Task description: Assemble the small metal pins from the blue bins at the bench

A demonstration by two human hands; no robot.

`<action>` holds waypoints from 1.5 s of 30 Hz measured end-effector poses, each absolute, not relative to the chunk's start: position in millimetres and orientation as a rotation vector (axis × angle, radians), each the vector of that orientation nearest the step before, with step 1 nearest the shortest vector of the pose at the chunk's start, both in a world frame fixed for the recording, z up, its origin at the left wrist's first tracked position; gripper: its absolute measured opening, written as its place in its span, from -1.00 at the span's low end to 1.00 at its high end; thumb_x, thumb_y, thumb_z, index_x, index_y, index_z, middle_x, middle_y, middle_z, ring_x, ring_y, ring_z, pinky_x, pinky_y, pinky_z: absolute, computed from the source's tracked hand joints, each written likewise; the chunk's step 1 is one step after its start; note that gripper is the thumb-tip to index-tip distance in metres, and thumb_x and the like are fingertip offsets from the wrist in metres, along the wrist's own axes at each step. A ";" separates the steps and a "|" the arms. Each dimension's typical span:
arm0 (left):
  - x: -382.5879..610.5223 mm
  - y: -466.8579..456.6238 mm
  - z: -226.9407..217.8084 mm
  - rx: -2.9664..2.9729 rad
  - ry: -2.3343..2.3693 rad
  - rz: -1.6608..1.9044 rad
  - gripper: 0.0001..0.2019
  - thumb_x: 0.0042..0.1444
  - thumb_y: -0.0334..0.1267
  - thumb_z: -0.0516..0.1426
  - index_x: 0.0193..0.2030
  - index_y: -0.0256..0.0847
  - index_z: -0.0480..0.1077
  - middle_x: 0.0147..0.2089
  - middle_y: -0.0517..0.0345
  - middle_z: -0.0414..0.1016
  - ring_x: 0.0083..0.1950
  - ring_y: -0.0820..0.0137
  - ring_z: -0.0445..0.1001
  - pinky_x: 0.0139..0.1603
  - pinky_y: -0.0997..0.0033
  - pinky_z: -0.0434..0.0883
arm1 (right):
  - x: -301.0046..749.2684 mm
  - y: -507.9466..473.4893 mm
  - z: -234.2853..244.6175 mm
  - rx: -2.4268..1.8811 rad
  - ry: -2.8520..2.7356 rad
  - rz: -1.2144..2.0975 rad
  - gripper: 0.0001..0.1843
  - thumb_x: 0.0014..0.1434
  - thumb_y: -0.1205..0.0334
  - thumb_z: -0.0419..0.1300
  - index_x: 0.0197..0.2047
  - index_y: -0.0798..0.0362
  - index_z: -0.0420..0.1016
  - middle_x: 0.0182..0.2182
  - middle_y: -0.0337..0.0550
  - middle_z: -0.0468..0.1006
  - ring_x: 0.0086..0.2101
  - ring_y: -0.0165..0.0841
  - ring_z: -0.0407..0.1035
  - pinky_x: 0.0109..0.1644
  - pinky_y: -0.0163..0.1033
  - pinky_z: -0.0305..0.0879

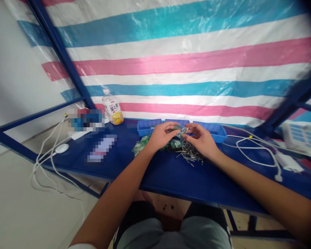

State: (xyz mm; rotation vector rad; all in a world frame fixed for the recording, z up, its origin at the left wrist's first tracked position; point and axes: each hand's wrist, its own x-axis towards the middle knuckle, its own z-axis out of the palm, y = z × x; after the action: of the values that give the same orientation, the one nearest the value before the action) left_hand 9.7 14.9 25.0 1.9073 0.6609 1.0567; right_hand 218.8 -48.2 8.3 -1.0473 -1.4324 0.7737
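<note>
Between my two hands is a small clear plastic bag (pixel 180 130), its contents too small to make out. The fingers of my left hand (pixel 162 135) pinch its left side, and my right hand (pixel 200 138) pinches the right side. Under my right hand lies a heap of thin metal pins (pixel 191 155), resembling rivets or nails. Small greenish plastic packets (pixel 141 144) are piled beside and partly behind my left wrist. Behind the hands stand blue plastic bins in a row: a left bin (pixel 148 126), a middle bin (pixel 180 121) partly covered by my hands, and a right bin (pixel 214 131).
A drink bottle (pixel 113 109) stands at the back left of the blue table (pixel 168 176). White cables (pixel 245 147) and a charger (pixel 287 162) lie on the right. More cables (pixel 45 162) hang off the left end near a white mouse-shaped object (pixel 62 148). Blue posts (pixel 59 52) frame a striped sheet.
</note>
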 end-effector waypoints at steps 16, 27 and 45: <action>4.0 18.0 29.8 2.008 0.689 1.092 -0.75 0.22 -0.47 0.20 -0.17 -0.05 0.67 0.25 0.05 0.62 0.29 0.19 0.58 0.29 0.04 0.57 | 229.1 -45.1 7.6 -1.000 -1.579 0.499 -0.87 0.24 0.06 0.42 -0.18 -0.14 0.75 0.04 -0.06 0.59 0.08 -0.08 0.50 0.14 0.11 0.51; 0.4 16.7 33.9 2.019 0.828 1.351 -0.88 0.30 -0.22 0.27 -0.06 -0.12 0.60 0.03 0.02 0.69 0.03 0.28 0.65 0.15 0.17 0.60 | 226.3 -49.5 12.7 -1.059 -1.635 0.448 -0.82 0.34 0.06 0.32 -0.07 -0.16 0.73 0.20 -0.01 0.50 0.15 -0.05 0.47 0.07 0.08 0.56; -57.6 54.9 24.3 2.461 1.492 1.009 -0.73 0.26 -0.27 0.12 -0.20 -0.14 0.69 -0.09 -0.03 0.71 -0.02 0.09 0.62 0.21 0.10 0.46 | 219.5 -58.7 14.8 -0.979 -2.143 0.342 -0.79 0.34 0.05 0.33 0.02 -0.19 0.69 0.08 -0.06 0.67 0.12 0.01 0.52 0.27 0.21 0.43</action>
State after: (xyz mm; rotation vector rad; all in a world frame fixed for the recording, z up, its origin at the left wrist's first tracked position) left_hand -57.6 54.9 24.3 2.4607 1.4917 1.0093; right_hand 219.5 -58.7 14.8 -0.9788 -2.1426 0.3419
